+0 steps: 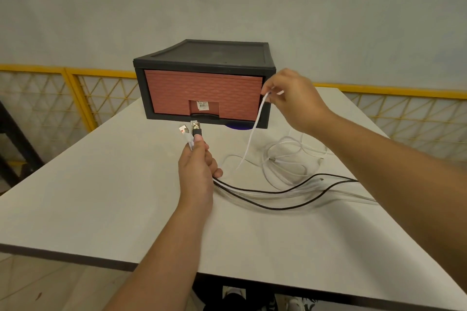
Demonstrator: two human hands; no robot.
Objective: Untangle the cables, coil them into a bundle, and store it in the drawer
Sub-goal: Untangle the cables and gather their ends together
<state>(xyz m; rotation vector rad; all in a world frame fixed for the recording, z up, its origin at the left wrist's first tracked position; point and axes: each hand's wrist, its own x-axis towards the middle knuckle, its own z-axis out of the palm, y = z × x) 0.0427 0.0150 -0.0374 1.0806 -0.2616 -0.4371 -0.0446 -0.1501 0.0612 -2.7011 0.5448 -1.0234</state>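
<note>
Soft, even, fairly bright light. A thin shadow lies under the drawer unit [204,83]; either side of it the railing [68,76] bows from wide-angle distortion. Detail is slightly soft.

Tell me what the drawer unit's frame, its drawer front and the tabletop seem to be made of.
Frame: dark grey moulded plastic, matte, judging by its rounded raised rim. Drawer front: reddish-brown plastic moulded in a woven relief, satin sheen. Tabletop: probably laminated board, with a smooth off-white face and a dark edge band.
</note>
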